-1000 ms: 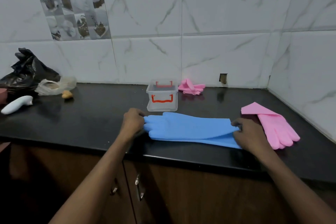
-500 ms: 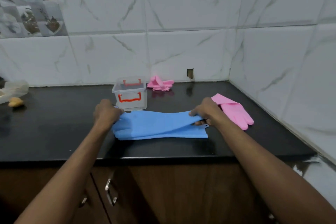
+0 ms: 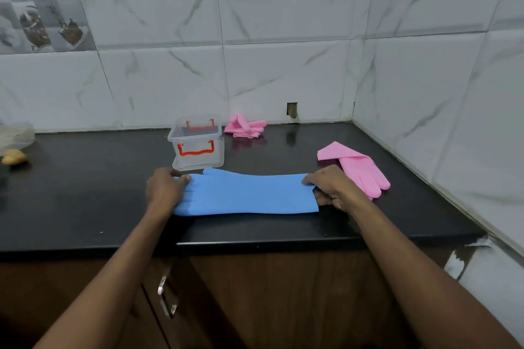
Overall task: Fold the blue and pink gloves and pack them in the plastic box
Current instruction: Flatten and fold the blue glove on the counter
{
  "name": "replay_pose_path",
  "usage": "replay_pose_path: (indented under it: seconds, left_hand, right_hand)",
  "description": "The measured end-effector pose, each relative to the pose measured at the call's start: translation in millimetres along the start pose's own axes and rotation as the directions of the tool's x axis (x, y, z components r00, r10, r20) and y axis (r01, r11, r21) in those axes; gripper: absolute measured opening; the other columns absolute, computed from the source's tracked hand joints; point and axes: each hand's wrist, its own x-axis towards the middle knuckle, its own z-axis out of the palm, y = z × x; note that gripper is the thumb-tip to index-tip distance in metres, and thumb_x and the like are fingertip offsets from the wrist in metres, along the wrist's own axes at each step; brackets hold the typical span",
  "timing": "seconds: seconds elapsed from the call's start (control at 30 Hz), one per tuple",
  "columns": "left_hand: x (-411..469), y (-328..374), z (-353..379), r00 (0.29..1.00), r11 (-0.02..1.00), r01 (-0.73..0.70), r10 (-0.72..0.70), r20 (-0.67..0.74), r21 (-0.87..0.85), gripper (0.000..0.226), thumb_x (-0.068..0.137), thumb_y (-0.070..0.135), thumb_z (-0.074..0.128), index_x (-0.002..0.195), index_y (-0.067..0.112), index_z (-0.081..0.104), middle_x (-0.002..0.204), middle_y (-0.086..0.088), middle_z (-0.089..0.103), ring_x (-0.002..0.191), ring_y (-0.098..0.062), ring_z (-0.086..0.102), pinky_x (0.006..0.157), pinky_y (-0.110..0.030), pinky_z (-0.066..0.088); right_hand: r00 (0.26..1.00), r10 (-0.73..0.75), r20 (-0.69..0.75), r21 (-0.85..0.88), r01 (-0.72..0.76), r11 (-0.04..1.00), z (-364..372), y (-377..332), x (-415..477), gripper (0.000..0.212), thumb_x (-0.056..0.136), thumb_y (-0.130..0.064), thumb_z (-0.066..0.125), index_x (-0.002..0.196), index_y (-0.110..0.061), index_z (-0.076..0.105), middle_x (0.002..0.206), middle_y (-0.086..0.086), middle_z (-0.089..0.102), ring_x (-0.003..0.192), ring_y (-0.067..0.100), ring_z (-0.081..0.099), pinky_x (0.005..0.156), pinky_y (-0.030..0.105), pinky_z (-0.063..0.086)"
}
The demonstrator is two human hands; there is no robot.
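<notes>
A long blue glove [image 3: 246,194] lies flat on the black counter [image 3: 85,193], fingers to the left, cuff to the right. My left hand [image 3: 164,188] grips its finger end. My right hand [image 3: 330,187] pinches the cuff end. Just behind the glove stands a clear plastic box [image 3: 197,143] with orange handles. A pink glove [image 3: 360,168] lies to the right of my right hand, partly folded. A bunched pink glove [image 3: 245,129] sits by the back wall, right of the box.
Tiled walls close the counter at the back and right [image 3: 453,122]. A clear plastic bag [image 3: 15,134] and a small yellowish lump [image 3: 12,156] lie at the far left. Cabinet doors with metal handles [image 3: 167,297] are below the counter edge.
The blue glove now lies flat and smooth; half a second ago its cuff end was lifted and creased in my right hand. The view has shifted right since one second ago.
</notes>
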Motion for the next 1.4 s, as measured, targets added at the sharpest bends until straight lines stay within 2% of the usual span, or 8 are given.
replay_pose_path:
  seconds: [0.3,0.4,0.5,0.67,0.83,1.17,1.3,1.4]
  left_hand:
    - [-5,12,5,0.967,0.993,-0.113,0.108,-0.232,-0.011,0.027,0.091,0.018,0.063,0.117,0.011,0.066,0.118,-0.017,0.068,0.113,-0.036,0.06,0.093,-0.044,0.046]
    - [-3,7,11,0.987,0.996,-0.063,0.071,-0.144,0.061,0.027,0.091,0.02,0.062,0.116,0.011,0.065,0.119,-0.017,0.067,0.111,-0.037,0.06,0.09,-0.042,0.046]
    - [0,-3,12,0.995,0.992,-0.033,0.044,-0.084,0.12,0.03,0.091,0.032,0.062,0.11,0.01,0.068,0.114,-0.016,0.068,0.107,-0.038,0.061,0.087,-0.04,0.046]
    - [9,-13,-7,0.999,1.0,0.014,-0.014,0.037,-0.009,0.029,0.083,0.035,0.07,0.099,0.011,0.074,0.102,-0.012,0.073,0.098,-0.031,0.066,0.085,-0.036,0.049]
    - [9,5,-10,0.993,0.993,-0.119,0.119,0.001,0.009,0.029,0.081,0.023,0.074,0.108,0.013,0.07,0.11,-0.009,0.071,0.104,-0.026,0.065,0.09,-0.033,0.048]
    - [-4,-11,15,0.971,0.975,-0.124,0.157,-0.179,0.184,0.035,0.091,0.039,0.059,0.115,0.015,0.066,0.117,-0.011,0.058,0.102,-0.033,0.06,0.081,-0.039,0.045]
    - [3,-15,14,0.992,0.978,-0.117,0.123,-0.024,0.173,0.042,0.092,0.05,0.052,0.114,0.02,0.071,0.114,-0.009,0.069,0.11,-0.031,0.059,0.092,-0.041,0.047]
    - [8,-20,8,0.994,0.995,-0.09,0.093,0.051,-0.049,0.033,0.087,0.046,0.062,0.105,0.021,0.074,0.103,-0.003,0.074,0.09,-0.02,0.065,0.077,-0.031,0.047]
  right_hand:
    - [0.949,-0.293,-0.119,-0.192,0.268,0.944,10,6,0,0.033,0.093,-0.025,0.062,0.068,-0.005,0.055,0.078,0.006,0.05,0.067,0.026,0.051,0.049,0.028,0.049]
    - [0.941,-0.319,-0.114,-0.459,0.235,0.857,9,8,-2,0.025,0.083,-0.017,0.062,0.063,-0.007,0.052,0.063,0.007,0.044,0.06,0.023,0.039,0.055,0.031,0.031]
    - [0.942,-0.325,-0.089,-0.419,0.26,0.87,8,9,-3,0.034,0.077,-0.016,0.064,0.056,-0.014,0.038,0.058,0.004,0.03,0.059,0.02,0.027,0.055,0.032,0.022]
    - [0.954,-0.296,-0.047,-0.201,0.281,0.938,8,16,3,0.028,0.082,-0.014,0.07,0.061,-0.001,0.058,0.053,0.01,0.048,0.044,0.022,0.049,0.045,0.028,0.04]
    - [0.929,-0.35,-0.123,-0.352,0.288,0.89,9,20,7,0.035,0.087,-0.02,0.069,0.072,0.01,0.059,0.057,0.015,0.059,0.035,0.022,0.057,0.039,0.024,0.042]
    - [0.837,-0.482,-0.261,-0.594,0.254,0.763,10,24,-1,0.022,0.078,-0.025,0.07,0.07,-0.006,0.061,0.066,0.013,0.066,0.066,0.032,0.064,0.062,0.039,0.053]
    - [0.773,-0.552,-0.313,-0.667,0.235,0.707,11,25,-9,0.024,0.083,-0.036,0.066,0.071,-0.016,0.059,0.073,0.0,0.063,0.068,0.024,0.057,0.057,0.03,0.039]
    - [0.814,-0.493,-0.307,-0.498,0.304,0.812,7,24,-10,0.017,0.086,-0.024,0.062,0.073,-0.015,0.066,0.069,-0.001,0.069,0.067,0.022,0.064,0.065,0.034,0.052]
